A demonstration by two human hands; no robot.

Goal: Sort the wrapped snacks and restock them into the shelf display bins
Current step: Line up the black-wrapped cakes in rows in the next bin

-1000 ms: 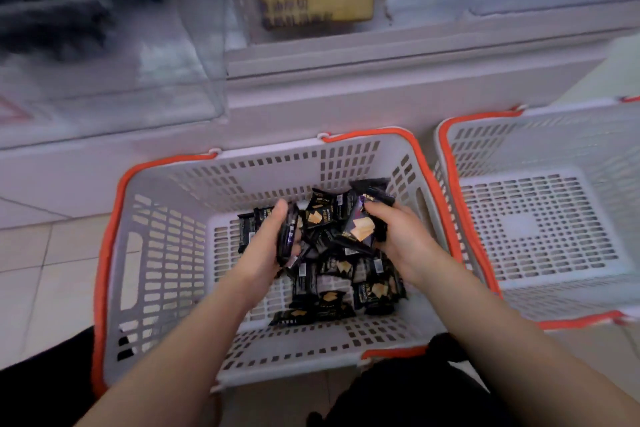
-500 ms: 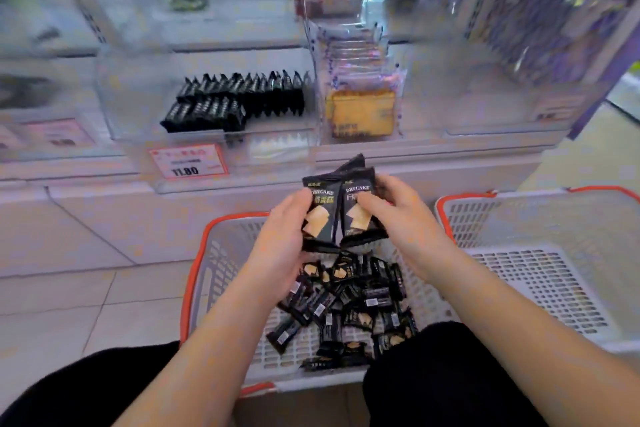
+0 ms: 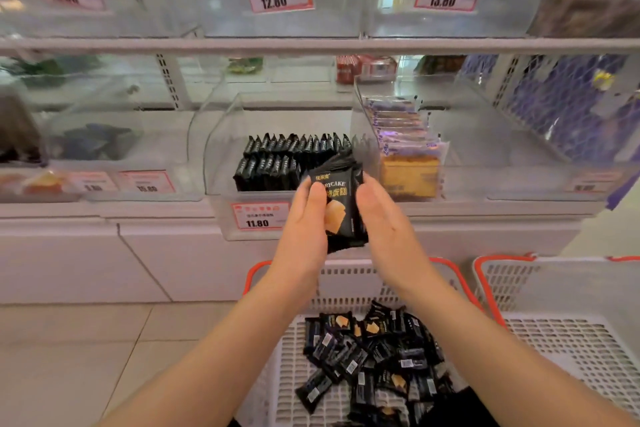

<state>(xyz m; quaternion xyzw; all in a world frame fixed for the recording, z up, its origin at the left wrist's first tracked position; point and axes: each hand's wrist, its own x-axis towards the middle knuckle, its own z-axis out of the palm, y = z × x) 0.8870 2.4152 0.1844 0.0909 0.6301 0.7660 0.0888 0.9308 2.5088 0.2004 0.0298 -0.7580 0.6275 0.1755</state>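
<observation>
**Stack held just short of the bin**

From the head view, my left hand (image 3: 308, 218) and right hand (image 3: 384, 218) squeezed a small stack of black wrapped snacks (image 3: 343, 208) between them, fingers nearly straight, long axis upright. The clear display bin (image 3: 221, 149) with its matching rows lay directly ahead and slightly left, nearer my left hand; loose packets remained in the basket (image 3: 346, 279) below

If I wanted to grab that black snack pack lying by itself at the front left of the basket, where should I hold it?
Probably pinch the snack pack across its two long edges near the middle, coming straight down from above. It lies flat and slanted on the basket floor, apart from the pile, so its sides are free. The crimped ends are thin and would likely slip.
</observation>
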